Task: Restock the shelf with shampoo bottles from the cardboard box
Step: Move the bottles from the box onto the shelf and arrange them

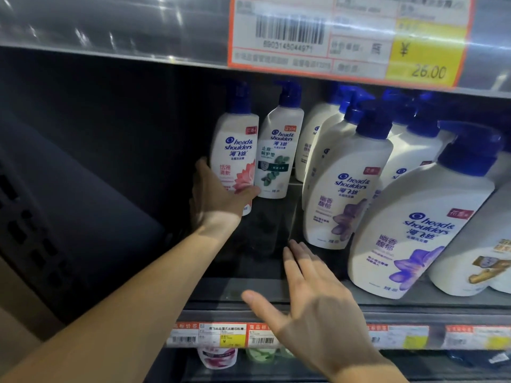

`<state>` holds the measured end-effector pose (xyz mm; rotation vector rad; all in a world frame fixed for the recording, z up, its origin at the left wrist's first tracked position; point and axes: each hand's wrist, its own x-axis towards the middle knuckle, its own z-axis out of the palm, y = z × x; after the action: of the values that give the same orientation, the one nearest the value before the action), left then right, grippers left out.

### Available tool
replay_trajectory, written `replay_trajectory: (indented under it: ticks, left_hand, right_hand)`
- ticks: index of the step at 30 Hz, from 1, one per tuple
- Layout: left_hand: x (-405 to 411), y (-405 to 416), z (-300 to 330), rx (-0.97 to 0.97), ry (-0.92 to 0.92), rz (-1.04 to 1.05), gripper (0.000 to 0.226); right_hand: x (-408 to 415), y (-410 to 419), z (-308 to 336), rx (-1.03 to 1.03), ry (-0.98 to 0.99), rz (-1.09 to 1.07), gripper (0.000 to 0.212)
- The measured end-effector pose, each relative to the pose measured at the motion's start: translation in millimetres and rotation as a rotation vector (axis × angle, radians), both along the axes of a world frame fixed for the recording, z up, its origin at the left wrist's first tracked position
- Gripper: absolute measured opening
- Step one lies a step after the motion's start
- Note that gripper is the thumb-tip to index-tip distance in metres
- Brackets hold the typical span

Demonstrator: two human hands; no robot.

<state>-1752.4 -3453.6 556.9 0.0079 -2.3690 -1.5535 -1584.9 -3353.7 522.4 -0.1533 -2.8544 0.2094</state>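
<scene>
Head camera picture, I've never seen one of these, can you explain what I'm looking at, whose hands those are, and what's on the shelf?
There is no machine here. The single picture comes from a wide-angle camera worn on a person's head, looking forward and down, so the two arms reaching in belong to the wearer.

The left hand grips the lower part of a white shampoo bottle with a pink flower label, deep on the dark shelf. Right beside it stands a bottle with a green leaf label.

The right hand is open, fingers straight, holding nothing, over the shelf's front edge.

To the right stand larger white pump bottles with blue caps and purple flower labels, in rows. Price tags run along the shelf edge, and a big tag above reads 26.00. No cardboard box can be made out.
</scene>
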Motion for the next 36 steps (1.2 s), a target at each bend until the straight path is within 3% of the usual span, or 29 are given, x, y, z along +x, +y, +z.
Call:
replay_trajectory:
  ticks: [4,16,28,33,36]
  left_hand:
    - [-15,1,7,-0.019,-0.002,-0.029,0.068]
    - [-47,-14,5,0.031,0.022,-0.185,0.064]
    - [-48,-9,7,-0.048,-0.019,-0.123,0.069]
    - [-25,-1,17,-0.113,-0.064,-0.035,0.109]
    - [0,0,22,-0.168,-0.045,-0.057,0.094]
  right_hand:
    - [-2,0,-1,-0.003,-0.007,0.004,0.103]
    - [-3,0,-1,0.005,0.051,-0.01,0.093]
    - [-3,0,-3,0.01,0.032,-0.011,0.095]
    - [0,0,-3,-0.004,0.042,0.012,0.095]
    - [-2,-1,-3,0.008,0.013,0.004,0.103]
